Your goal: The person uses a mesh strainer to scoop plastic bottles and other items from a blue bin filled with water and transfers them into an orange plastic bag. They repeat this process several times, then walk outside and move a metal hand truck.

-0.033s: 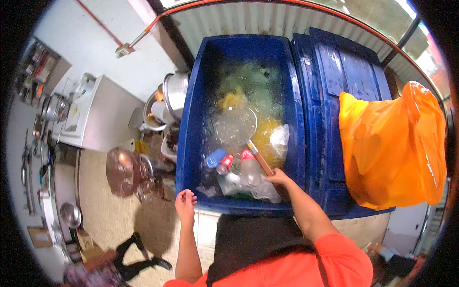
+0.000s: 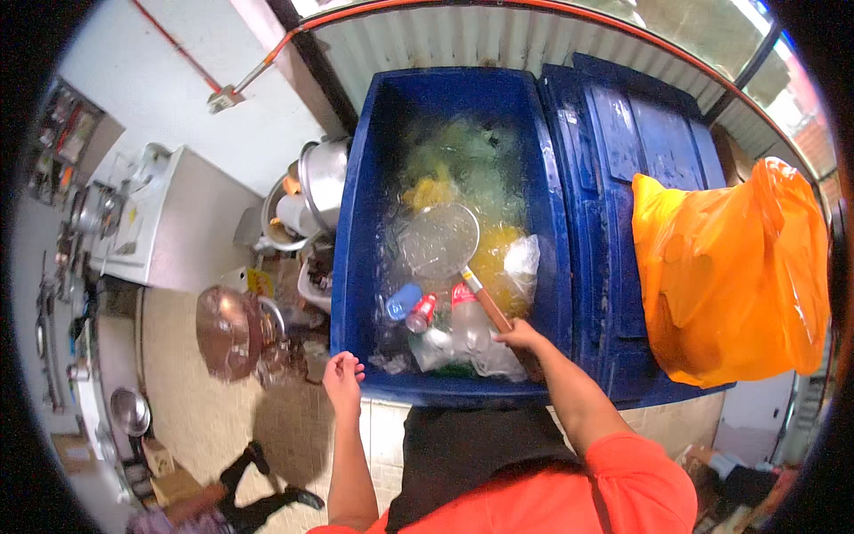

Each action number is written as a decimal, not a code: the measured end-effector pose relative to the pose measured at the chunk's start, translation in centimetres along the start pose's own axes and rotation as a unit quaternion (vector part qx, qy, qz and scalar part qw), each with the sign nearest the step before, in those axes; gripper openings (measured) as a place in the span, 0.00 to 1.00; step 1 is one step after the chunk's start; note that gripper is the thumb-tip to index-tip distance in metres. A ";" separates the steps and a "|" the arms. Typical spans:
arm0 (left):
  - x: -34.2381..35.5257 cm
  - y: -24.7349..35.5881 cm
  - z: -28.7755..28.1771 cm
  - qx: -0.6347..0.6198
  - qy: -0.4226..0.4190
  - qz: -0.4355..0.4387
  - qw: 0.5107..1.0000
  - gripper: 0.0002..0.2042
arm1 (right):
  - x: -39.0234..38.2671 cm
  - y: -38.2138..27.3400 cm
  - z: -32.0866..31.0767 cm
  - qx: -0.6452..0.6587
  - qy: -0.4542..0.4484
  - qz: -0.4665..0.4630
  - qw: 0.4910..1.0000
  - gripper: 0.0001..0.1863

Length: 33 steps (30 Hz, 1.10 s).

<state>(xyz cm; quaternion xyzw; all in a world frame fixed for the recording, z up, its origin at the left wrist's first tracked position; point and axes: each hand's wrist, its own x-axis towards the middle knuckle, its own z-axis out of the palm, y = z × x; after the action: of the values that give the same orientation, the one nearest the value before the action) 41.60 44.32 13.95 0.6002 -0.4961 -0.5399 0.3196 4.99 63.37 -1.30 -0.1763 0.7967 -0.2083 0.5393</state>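
One strainer (image 2: pixel 439 242) extends forward-left from the right hand (image 2: pixel 522 336), wrapped around its brown handle (image 2: pixel 488 307), while the half-curled, empty left hand (image 2: pixel 343 370) hangs apart, to the strainer's near left.

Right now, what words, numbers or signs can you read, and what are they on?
I don't copy printed words, but here's where marks show:
Clear bottle: red label with white marks, not copied.
Strainer handle: pale sticker, too small to read.
Blue container: pale marks, too blurred to read.
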 end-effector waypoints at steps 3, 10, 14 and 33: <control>10.4 2.3 1.1 -0.011 -0.065 0.042 0.997 0.09 | -0.7 -3.3 2.1 -0.045 0.031 -0.027 0.998 0.27; 24.0 8.6 9.2 0.179 -0.144 0.280 0.932 0.12 | -17.3 -13.2 -4.2 -0.366 0.113 -0.045 0.923 0.17; 24.7 8.6 14.0 0.169 -0.187 0.351 0.902 0.12 | -23.9 -18.0 -7.8 -0.386 0.146 -0.004 0.911 0.16; 6.8 4.7 24.7 0.018 -0.498 -0.184 0.847 0.23 | -2.7 -19.7 -15.1 -0.227 0.393 -0.221 0.863 0.43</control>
<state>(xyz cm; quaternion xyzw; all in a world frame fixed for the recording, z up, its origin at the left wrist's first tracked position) 16.02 40.23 10.79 0.3363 -0.4792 -0.8061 -0.0868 -7.04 50.15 16.09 -0.3682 0.9082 -0.1874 0.0663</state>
